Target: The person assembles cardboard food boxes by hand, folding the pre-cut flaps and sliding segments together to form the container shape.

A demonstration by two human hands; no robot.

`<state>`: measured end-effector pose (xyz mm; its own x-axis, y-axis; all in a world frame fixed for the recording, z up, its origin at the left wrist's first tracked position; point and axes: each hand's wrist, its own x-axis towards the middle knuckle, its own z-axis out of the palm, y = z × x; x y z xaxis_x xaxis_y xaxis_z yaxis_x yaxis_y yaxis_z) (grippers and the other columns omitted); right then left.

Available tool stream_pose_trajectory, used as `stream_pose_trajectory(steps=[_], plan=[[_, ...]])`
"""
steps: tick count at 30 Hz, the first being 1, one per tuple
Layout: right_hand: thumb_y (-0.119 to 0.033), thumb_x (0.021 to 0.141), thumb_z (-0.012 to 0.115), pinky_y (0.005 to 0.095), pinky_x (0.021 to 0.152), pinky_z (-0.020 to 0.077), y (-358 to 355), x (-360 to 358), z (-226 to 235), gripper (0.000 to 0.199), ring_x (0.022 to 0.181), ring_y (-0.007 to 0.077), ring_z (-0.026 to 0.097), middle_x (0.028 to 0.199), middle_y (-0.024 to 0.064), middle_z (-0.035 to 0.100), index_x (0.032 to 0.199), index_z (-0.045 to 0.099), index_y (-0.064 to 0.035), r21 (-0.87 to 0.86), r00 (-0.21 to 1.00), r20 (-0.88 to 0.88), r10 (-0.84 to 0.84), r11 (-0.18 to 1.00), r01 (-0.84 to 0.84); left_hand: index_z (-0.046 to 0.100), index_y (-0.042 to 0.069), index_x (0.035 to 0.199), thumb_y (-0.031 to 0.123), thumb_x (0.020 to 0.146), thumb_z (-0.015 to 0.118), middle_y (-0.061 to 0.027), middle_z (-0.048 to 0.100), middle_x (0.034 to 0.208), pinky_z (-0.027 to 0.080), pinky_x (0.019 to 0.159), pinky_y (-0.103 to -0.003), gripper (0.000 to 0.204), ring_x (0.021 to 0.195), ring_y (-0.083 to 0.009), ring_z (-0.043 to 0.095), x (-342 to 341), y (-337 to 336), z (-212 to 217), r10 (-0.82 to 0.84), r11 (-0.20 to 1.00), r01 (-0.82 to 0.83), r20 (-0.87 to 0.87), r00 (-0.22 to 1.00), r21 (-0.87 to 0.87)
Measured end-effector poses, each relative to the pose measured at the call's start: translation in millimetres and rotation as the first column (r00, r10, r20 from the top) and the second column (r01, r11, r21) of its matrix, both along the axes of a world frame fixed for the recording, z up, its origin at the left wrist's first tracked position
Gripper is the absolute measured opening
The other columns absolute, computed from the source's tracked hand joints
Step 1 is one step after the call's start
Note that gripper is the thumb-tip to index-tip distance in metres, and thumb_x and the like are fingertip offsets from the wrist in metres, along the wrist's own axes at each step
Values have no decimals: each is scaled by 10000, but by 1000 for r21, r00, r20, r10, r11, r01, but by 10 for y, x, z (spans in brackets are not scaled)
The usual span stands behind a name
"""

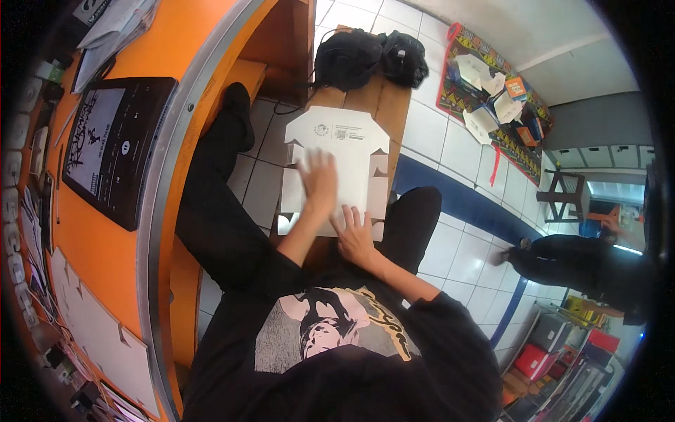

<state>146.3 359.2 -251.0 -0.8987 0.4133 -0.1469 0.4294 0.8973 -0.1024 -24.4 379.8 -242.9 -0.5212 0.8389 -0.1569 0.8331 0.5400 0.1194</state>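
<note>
A flat white die-cut cardboard box blank [342, 151] lies on a wooden bench [391, 105] between my knees. My left hand [318, 179] presses flat on the middle of the blank, fingers spread. My right hand [354, 233] rests palm-down on its near edge, fingers apart. Neither hand grips anything. My black-trousered legs straddle the bench.
An orange curved counter [133, 232] runs along my left with a dark tablet [116, 148], papers and more flat blanks. Two black bags [369, 56] sit at the bench's far end. Folded boxes lie on a patterned mat [492, 91]. Another person [583, 264] sits at right.
</note>
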Motion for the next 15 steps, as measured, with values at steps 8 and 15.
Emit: stream_pose_trajectory(steps=[8, 15], plan=[[-203, 815, 514, 397, 743, 454, 241, 218, -444, 436, 1008, 298, 496, 1151, 151, 497, 1221, 537, -48, 234, 950, -67, 304, 931, -282, 379, 74, 1355, 179, 822, 597, -143, 294, 1452, 193, 986, -726, 586, 1326, -352, 296, 419, -677, -236, -116, 960, 203, 385, 916, -193], [-224, 819, 507, 448, 764, 472, 373, 187, -387, 427, 991, 318, 516, 1158, 175, 519, 1191, 541, -19, 271, 906, -13, 423, 874, -404, 338, 91, 1371, 416, 531, 835, -109, 261, 1440, 291, 919, -731, 1028, 1276, -332, 293, 565, -767, -232, -315, 895, 335, 112, 942, -294]])
